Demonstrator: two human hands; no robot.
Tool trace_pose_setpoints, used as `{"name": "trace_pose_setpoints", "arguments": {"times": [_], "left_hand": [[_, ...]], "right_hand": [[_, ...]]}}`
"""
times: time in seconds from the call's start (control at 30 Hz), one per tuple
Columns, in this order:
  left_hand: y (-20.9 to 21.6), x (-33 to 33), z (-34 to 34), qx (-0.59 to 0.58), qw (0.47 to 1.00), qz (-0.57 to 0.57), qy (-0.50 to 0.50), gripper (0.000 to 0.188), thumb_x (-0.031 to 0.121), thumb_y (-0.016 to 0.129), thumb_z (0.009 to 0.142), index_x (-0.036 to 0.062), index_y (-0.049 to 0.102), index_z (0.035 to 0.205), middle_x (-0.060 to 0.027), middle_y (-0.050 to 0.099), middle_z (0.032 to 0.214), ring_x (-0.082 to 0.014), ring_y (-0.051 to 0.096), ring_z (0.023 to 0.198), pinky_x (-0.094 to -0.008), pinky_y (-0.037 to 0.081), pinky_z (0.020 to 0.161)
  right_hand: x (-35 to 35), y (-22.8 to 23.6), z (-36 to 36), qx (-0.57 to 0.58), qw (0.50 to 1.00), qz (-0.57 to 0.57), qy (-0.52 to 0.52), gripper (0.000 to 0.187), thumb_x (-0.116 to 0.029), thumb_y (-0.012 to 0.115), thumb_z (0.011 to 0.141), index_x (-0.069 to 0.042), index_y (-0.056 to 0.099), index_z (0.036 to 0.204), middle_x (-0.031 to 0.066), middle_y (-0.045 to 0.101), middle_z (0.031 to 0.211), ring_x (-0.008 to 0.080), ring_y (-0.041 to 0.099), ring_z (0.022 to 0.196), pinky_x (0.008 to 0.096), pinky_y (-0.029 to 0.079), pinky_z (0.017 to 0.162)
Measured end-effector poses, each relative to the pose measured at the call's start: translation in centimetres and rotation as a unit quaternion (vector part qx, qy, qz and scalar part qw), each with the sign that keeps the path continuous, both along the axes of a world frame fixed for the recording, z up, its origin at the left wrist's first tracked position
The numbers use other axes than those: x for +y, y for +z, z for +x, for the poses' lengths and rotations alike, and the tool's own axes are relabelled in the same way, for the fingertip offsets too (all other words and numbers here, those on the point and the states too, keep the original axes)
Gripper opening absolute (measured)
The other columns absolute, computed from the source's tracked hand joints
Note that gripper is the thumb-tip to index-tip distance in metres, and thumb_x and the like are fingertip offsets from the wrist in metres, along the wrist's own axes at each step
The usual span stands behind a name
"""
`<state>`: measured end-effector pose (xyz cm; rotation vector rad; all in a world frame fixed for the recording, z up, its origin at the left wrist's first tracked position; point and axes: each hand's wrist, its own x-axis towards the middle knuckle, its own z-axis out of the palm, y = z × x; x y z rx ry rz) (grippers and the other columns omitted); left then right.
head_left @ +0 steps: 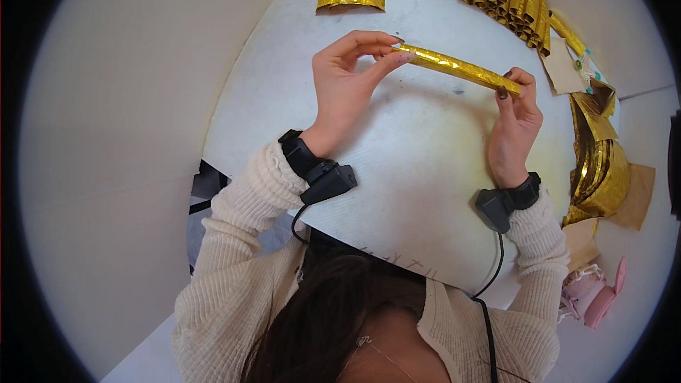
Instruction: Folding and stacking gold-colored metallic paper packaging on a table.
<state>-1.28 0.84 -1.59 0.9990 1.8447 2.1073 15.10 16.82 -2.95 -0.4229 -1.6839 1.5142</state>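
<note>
Currently, gold roll (460, 69) spans from left hand (345, 79) to right hand (519, 125). Both nearly closed, pinching roll's opposite ends.

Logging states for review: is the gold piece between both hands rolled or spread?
Rolled: the gold piece is a narrow tube, pinched at its ends by the left hand and right hand.

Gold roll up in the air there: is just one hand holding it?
No, the left hand pinches one end of the gold roll and the right hand the other.

Soft light, faint shadows, gold tube (457, 67) glinting, black corners (fisheye)
</note>
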Motion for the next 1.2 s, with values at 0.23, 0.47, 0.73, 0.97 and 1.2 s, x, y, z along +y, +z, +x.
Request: {"name": "trace_pose_setpoints", "arguments": {"times": [0.23,0.47,0.73,0.97,1.2], "left_hand": [[-0.3,0.7,0.4,-0.232,0.97,0.069,-0.026,0.016,0.001,0.072,0.081,0.0,0.06,0.092,-0.0084,0.069,0.081,-0.0096,0.063,0.078,-0.0221,0.048,0.071],[-0.2,2.0,0.9,-0.207,0.977,0.044,0.016,0.011,0.004,0.074,0.079,-0.001,0.065,0.083,-0.0059,0.068,0.078,-0.0078,0.062,0.071,-0.0198,0.048,0.066],[-0.3,2.9,1.9,-0.194,0.978,-0.022,0.073,0.016,0.004,0.071,0.081,-0.006,0.069,0.094,-0.0103,0.07,0.085,-0.0126,0.065,0.081,-0.0224,0.049,0.076],[-1.1,3.2,2.4,-0.175,0.983,0.014,0.053,0.022,0.005,0.076,0.077,-0.0048,0.069,0.096,-0.0086,0.069,0.091,-0.0118,0.064,0.085,-0.0234,0.05,0.078],[-1.1,3.3,2.4,-0.167,0.985,0.014,0.05,0.024,0.004,0.078,0.075,-0.0048,0.067,0.094,-0.0077,0.067,0.094,-0.0128,0.063,0.087,-0.024,0.049,0.079]], "right_hand": [[-0.2,0.0,-0.2,0.016,1.0,0.002,0.01,0.004,0.0,0.064,0.086,0.002,0.063,0.088,0.0042,0.048,0.104,0.0141,0.046,0.096,0.0268,0.041,0.084],[-0.4,0.3,0.0,0.028,0.999,0.016,-0.013,0.004,-0.001,0.064,0.086,0.002,0.062,0.087,0.0041,0.048,0.103,0.0131,0.047,0.092,0.0258,0.042,0.08],[-0.2,0.2,0.0,0.014,0.997,0.046,-0.054,0.004,0.005,0.064,0.084,0.004,0.062,0.087,0.0048,0.048,0.103,0.0139,0.047,0.094,0.0268,0.044,0.083],[-0.6,0.7,-0.1,0.005,0.996,0.067,-0.062,0.005,0.009,0.063,0.082,0.005,0.061,0.086,0.0065,0.049,0.101,0.0145,0.05,0.094,0.028,0.05,0.085],[-0.3,0.5,0.1,-0.012,0.993,0.089,-0.072,0.006,0.01,0.063,0.081,0.005,0.061,0.084,0.0066,0.049,0.101,0.0148,0.049,0.093,0.0276,0.049,0.083]]}}
